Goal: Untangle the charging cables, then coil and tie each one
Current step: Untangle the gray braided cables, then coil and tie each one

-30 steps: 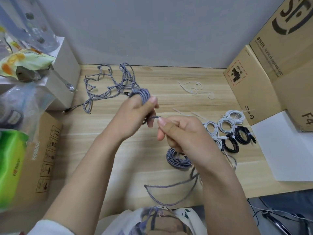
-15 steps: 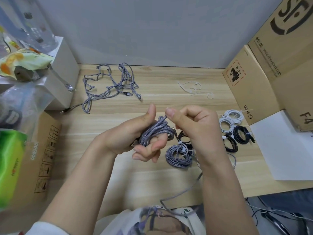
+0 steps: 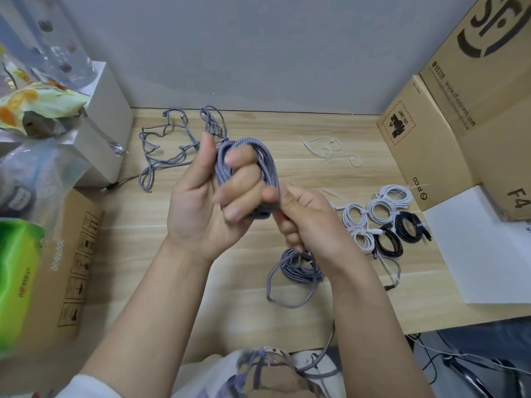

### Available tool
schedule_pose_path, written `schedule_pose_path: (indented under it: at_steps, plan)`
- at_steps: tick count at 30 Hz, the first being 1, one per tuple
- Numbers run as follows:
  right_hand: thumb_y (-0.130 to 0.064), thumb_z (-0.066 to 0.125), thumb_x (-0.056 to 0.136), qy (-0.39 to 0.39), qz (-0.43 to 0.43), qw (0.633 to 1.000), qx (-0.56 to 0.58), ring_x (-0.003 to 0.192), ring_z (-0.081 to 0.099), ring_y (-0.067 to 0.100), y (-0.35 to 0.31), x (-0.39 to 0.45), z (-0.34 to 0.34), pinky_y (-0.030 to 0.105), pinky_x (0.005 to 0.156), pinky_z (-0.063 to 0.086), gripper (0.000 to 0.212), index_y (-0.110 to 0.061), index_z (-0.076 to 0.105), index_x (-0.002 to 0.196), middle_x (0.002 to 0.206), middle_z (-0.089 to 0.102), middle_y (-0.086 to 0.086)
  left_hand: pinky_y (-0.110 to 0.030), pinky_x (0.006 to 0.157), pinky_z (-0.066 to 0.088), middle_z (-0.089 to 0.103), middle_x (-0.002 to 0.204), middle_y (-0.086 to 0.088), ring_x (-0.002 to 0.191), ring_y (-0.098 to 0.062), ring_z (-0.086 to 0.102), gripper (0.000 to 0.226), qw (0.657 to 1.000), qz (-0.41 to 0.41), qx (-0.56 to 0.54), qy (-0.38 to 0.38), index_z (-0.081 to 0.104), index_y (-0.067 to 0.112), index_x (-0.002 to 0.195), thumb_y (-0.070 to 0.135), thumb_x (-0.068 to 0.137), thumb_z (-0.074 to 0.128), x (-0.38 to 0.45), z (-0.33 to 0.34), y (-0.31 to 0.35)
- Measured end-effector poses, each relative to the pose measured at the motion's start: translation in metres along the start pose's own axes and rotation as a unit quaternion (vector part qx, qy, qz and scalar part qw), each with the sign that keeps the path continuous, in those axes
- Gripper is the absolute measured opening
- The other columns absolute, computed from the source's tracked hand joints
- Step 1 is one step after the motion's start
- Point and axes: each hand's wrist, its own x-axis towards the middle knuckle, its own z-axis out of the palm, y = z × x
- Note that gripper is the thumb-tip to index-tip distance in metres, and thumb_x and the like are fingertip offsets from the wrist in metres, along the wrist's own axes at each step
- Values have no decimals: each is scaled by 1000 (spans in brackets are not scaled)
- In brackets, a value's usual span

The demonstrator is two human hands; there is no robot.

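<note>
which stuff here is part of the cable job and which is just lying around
Part of the job:
- grey braided coil wound on the left hand
- right hand feeding it
- tangled grey cable
- finished grey coil
- white coils and black coils
- loose ties

Lying about:
- cardboard boxes
- green packet
- snack bag

The wood surface [image 3: 287,133] holds a messy grey cable [image 3: 172,139], a grey coil [image 3: 298,268], white coils [image 3: 373,214], black coils [image 3: 402,234] and boxes [image 3: 416,145].
</note>
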Motion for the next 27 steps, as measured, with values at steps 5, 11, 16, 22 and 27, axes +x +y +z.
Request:
schedule_pose_path:
  at_steps: [5,11,16,22,27]
  plan:
    - [-34,34,101,-53,82,995,-12,37,15,4,16,-1,7,19,40,11,38,-17,44,69,44,26,-9,-35,90,48,49,61,-7,60,-22,52,17,962,167,123,179,54,2,90,18,93,53,8,1,11]
    - [-28,50,96,-47,74,986,-141,30,32,1,13,-7,10,15,36,24,37,-20,57,61,43,35,-11,-22,65,46,47,51,8,52,-13,51,17,821,170,449,309,45,11,85,24,93,38,14,-19,4]
    - [-23,63,89,-24,19,985,-172,35,36,2,6,-11,3,11,43,27,28,-21,60,61,38,40,-13,-18,55,37,51,53,3,53,-10,48,22,700,105,639,301,53,15,82,35,90,48,7,-26,2]
    - [9,64,70,42,-5,971,-233,46,31,7,8,-12,-3,25,53,35,37,-27,61,65,44,35,-12,-26,59,41,54,58,2,57,-12,50,30,668,27,698,258,54,22,79,52,74,56,5,-25,7]
    - [16,61,75,62,15,997,-47,42,32,6,4,-13,-4,18,47,31,34,-17,60,67,45,37,-13,-30,61,39,49,60,10,59,-11,46,58,673,15,698,246,49,26,94,45,48,79,2,-18,9]
